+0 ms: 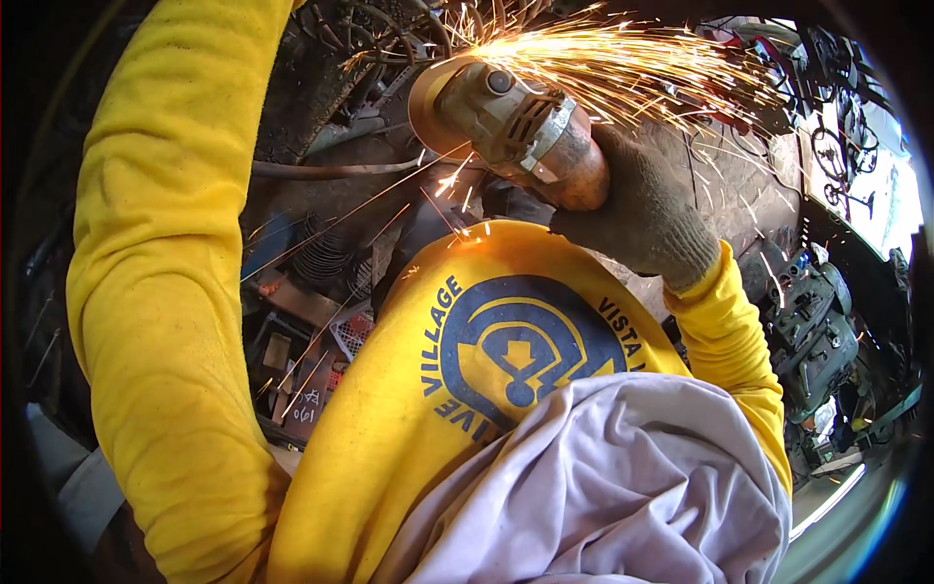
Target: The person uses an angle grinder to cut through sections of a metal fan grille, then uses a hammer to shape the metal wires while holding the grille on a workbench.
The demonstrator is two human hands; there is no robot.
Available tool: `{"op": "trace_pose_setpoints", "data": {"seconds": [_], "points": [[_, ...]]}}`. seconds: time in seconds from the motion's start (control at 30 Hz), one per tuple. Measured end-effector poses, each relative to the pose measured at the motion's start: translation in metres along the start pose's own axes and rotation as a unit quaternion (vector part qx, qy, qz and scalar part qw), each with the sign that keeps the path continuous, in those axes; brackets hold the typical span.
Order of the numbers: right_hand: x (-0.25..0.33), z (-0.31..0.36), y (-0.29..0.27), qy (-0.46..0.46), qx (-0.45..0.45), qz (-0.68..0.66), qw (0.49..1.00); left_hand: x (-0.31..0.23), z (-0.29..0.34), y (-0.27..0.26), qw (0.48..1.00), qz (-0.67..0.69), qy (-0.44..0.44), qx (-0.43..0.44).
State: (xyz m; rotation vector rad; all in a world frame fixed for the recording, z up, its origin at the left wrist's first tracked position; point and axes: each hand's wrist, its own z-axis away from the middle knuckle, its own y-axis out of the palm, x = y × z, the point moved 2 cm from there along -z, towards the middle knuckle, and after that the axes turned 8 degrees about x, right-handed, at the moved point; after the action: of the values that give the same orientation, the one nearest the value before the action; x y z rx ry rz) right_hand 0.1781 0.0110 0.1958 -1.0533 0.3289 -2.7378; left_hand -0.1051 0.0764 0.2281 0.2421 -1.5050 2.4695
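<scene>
My right hand (647, 204), in a grey-brown knit glove, is closed around the rear body of an angle grinder (520, 127). A tan disc (428, 109) shows at the grinder's head. Bright orange sparks (623, 58) fan out from there to the right, and a few streak down toward my yellow shirt. Several bent metal rods (389, 29) lie beyond the head; the exact contact spot is hidden by glare. My left arm (175, 243), in a yellow sleeve, reaches up past the top edge, so my left hand is out of the picture.
A brown hose or rod (336, 170) runs left of the grinder. Coiled metal (321, 248) and dark boxes sit lower left. Greasy machine parts (817, 326) are piled at right, with a bicycle (842, 161) beyond. A pale cloth (623, 477) hangs over my chest.
</scene>
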Motion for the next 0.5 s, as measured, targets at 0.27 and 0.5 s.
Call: {"op": "trace_pose_setpoints", "data": {"seconds": [0.27, 0.5], "points": [[-0.009, -0.003, 0.002, -0.082, -0.102, 0.013, 0.991, -0.003, -0.016, 0.011, 0.999, 0.050, -0.018, -0.009], [-0.012, 0.010, 0.011, -0.106, -0.065, -0.019, 0.992, 0.009, -0.023, 0.013, 0.994, 0.098, -0.048, -0.016]]}}
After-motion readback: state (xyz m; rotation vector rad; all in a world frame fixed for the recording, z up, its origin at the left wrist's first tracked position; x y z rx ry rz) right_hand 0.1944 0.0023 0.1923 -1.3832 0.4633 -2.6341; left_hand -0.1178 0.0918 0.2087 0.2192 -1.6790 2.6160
